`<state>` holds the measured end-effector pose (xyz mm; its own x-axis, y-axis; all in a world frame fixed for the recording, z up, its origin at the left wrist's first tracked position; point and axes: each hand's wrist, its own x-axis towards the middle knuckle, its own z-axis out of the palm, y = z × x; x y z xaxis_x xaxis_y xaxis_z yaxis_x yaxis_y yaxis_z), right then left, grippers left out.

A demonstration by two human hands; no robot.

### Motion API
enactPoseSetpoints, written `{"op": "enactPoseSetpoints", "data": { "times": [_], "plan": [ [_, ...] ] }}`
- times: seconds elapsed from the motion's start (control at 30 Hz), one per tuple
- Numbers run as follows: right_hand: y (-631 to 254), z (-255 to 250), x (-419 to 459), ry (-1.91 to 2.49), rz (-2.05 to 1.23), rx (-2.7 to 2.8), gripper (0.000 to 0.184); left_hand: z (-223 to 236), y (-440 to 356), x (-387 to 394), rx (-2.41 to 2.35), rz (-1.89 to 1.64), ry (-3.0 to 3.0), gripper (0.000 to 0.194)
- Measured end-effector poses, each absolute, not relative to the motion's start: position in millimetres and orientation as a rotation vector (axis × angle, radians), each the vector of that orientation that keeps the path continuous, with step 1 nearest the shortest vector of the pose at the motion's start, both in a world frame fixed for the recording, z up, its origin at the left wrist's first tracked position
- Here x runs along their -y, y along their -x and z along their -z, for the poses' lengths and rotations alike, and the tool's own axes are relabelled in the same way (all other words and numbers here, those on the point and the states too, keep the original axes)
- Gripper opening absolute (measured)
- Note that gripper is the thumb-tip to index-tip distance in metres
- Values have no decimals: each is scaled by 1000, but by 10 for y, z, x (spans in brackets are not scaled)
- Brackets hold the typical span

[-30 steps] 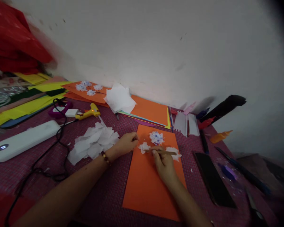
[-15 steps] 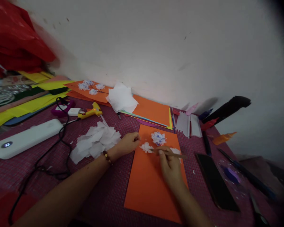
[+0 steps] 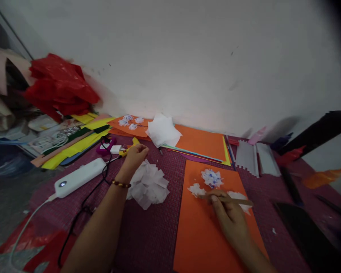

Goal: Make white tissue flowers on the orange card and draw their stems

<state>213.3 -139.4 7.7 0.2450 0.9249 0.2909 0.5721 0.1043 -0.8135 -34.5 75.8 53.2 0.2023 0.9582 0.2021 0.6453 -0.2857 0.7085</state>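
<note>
My right hand grips a flat wooden stick; its tip touches a small white paper cluster. Under them lies an orange sheet. Just above the stick, a white paper blossom with blue specks sits on the sheet. White paper also shows partly behind my right hand. My left hand is closed, fingers drawn together, over a pile of white paper pieces. Directly behind it is a yellow glue gun, partly hidden. Whatever those fingers hold, if anything, is hidden.
A white power bank and a black cable lie at left. Stacked coloured sheets rest against the wall with white paper on top. Paint tubes and a dark phone are at right.
My left hand has moved left from the orange sheet's edge to the glue gun and paper pile. My right hand stays at the cluster with the stick. The view has turned left.
</note>
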Motion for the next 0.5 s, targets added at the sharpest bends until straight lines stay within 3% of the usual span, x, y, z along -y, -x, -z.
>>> {"op": "enactPoseSetpoints", "data": {
  "times": [0.3, 0.5],
  "plan": [
    [-2130, -138, 1430, 1599, -444, 1467, 27, -363, 242, -668, -1423, -472, -2360, 13],
    [-2130, -83, 1413, 1567, -443, 1458, 26, -688, 284, -581, -1377, -679, -2252, 9]
  ]
}}
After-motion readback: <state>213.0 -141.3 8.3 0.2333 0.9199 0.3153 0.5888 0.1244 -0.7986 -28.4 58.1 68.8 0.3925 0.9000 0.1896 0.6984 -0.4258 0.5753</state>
